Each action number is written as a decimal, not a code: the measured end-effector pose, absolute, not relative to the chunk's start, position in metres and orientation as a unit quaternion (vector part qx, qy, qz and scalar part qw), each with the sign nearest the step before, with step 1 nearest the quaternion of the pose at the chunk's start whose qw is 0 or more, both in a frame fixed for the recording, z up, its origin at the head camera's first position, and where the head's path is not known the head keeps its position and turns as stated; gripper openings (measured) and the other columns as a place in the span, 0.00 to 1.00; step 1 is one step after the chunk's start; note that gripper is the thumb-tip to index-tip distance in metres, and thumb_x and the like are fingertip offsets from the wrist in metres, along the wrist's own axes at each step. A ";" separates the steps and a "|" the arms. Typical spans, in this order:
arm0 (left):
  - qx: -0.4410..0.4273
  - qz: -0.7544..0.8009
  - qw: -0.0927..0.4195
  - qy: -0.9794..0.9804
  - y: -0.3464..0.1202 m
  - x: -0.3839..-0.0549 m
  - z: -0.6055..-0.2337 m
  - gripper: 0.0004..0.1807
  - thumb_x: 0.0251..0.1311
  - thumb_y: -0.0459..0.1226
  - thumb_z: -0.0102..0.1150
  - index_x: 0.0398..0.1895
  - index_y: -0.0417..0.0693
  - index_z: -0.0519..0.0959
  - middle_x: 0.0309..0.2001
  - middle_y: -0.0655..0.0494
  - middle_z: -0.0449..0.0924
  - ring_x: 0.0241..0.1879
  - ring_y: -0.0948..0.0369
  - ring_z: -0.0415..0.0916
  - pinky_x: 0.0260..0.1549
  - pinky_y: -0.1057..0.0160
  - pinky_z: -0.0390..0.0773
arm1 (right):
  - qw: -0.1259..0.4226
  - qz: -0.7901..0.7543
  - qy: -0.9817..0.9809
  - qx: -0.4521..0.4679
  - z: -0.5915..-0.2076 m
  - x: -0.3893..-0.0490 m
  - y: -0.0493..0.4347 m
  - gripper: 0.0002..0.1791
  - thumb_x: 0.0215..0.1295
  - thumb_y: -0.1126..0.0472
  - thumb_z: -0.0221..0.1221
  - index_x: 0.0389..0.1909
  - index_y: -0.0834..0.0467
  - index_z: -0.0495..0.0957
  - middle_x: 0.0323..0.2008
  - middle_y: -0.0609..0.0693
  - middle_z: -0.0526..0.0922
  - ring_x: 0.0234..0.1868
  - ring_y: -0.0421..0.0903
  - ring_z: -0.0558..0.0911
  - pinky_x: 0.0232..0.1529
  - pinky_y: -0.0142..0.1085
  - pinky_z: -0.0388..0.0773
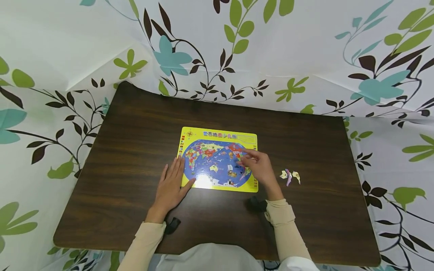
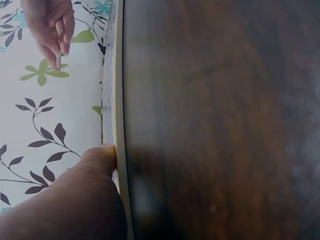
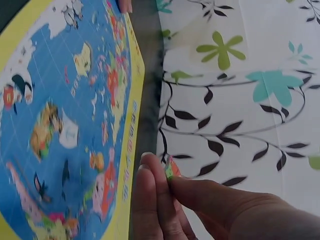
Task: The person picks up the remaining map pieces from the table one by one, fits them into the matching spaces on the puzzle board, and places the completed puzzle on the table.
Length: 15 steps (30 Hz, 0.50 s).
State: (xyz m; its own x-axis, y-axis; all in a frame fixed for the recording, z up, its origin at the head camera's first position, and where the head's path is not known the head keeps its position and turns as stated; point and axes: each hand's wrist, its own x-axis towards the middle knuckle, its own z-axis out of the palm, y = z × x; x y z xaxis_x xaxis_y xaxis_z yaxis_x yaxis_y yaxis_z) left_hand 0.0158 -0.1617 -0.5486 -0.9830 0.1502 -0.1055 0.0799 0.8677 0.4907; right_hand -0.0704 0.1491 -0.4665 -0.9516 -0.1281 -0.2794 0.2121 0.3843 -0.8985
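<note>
- My left hand (image 1: 171, 184) rests on the left edge of the world-map puzzle board (image 1: 203, 167), fingers straight; the board lies on the tabletop (image 1: 135, 131).
- My right hand (image 1: 259, 165) pinches a small orange-and-green puzzle piece (image 3: 172, 168) over the board's right side.
- I judge I'm placing it: next, match its outline to a gap, then press.
- Three loose pieces (image 1: 289, 177) lie to the right.

left hand (image 1: 171, 188) rests straight-fingered, right hand (image 1: 259, 168) pinches.
</note>
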 end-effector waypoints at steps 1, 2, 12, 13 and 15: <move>0.059 0.249 0.071 0.964 -0.162 0.016 -0.548 0.49 0.74 0.60 0.49 0.84 0.44 0.44 0.84 0.47 0.40 0.83 0.51 0.36 0.79 0.48 0.29 | 0.154 -0.552 0.819 0.023 -0.467 -0.071 0.145 0.20 0.74 0.64 0.62 0.64 0.66 0.79 0.43 0.62 0.84 0.43 0.54 0.91 0.50 0.45 0.86; 0.060 0.248 0.071 0.964 -0.163 0.016 -0.547 0.49 0.74 0.60 0.50 0.84 0.43 0.43 0.84 0.47 0.40 0.83 0.51 0.35 0.79 0.48 0.29 | 0.154 -0.552 0.820 0.019 -0.468 -0.071 0.141 0.19 0.74 0.64 0.61 0.63 0.66 0.80 0.43 0.62 0.84 0.43 0.55 0.91 0.50 0.45 0.86; 0.059 0.240 0.086 0.965 -0.163 0.015 -0.543 0.49 0.74 0.60 0.48 0.85 0.44 0.42 0.84 0.49 0.39 0.83 0.53 0.34 0.79 0.49 0.28 | 0.174 -0.549 0.818 -0.005 -0.480 -0.074 0.069 0.10 0.70 0.66 0.65 0.49 0.64 0.84 0.39 0.57 0.90 0.40 0.53 0.90 0.44 0.44 0.87; 0.059 0.238 0.085 0.966 -0.162 0.015 -0.543 0.49 0.74 0.60 0.48 0.85 0.44 0.42 0.84 0.49 0.39 0.83 0.53 0.34 0.79 0.49 0.28 | 0.178 -0.551 0.815 -0.011 -0.482 -0.074 0.062 0.10 0.70 0.66 0.65 0.49 0.64 0.84 0.38 0.57 0.90 0.39 0.52 0.90 0.43 0.43 0.87; 0.061 0.236 0.081 0.966 -0.162 0.015 -0.544 0.48 0.74 0.60 0.48 0.85 0.44 0.43 0.84 0.49 0.40 0.83 0.53 0.35 0.79 0.49 0.29 | 0.187 -0.562 0.805 -0.021 -0.484 -0.074 0.047 0.10 0.71 0.68 0.64 0.50 0.66 0.83 0.38 0.58 0.89 0.39 0.53 0.90 0.44 0.43 0.88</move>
